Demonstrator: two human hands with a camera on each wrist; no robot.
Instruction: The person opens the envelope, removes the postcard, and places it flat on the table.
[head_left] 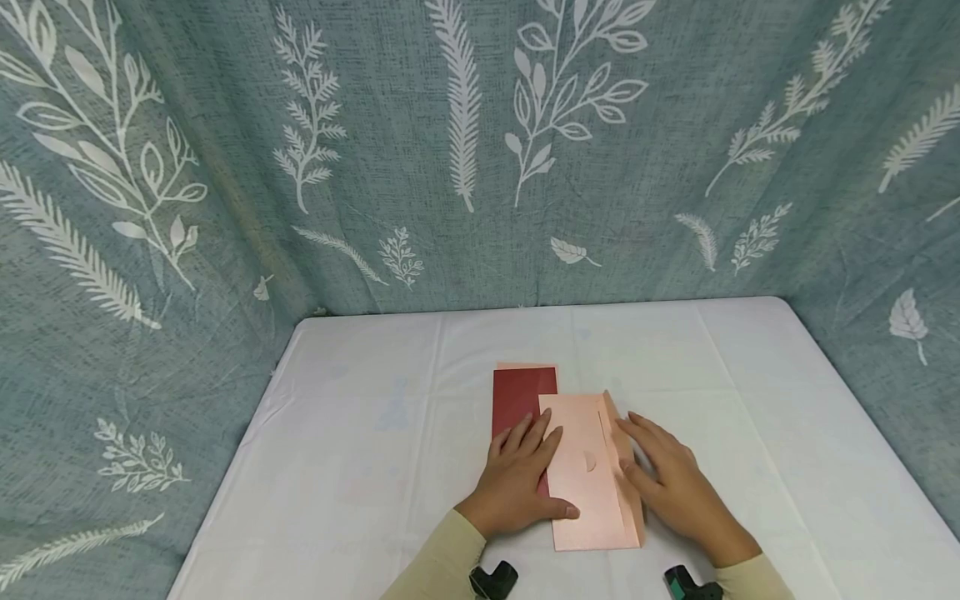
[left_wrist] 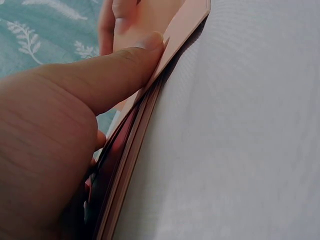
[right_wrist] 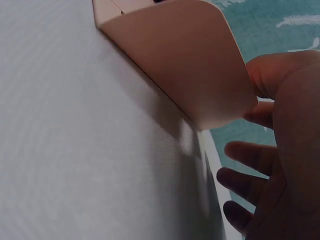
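Observation:
A pale pink envelope (head_left: 577,500) lies on the table, its long side flap (head_left: 622,458) standing up along the right edge. My left hand (head_left: 517,479) rests on the envelope's left side with fingers spread, the thumb along the near part of its face. My right hand (head_left: 675,479) is at the raised flap, thumb and index finger touching its outer edge, the other fingers apart in the right wrist view. Under the envelope and left hand, partly hidden, sits a stack topped by a dark red envelope (head_left: 522,396), with pink paper edges (left_wrist: 125,185) below it.
A white cloth covers the table (head_left: 360,433). Blue-green curtains (head_left: 375,150) with white leaf prints hang behind it and at both sides. Black devices (head_left: 493,579) are worn at the wrists.

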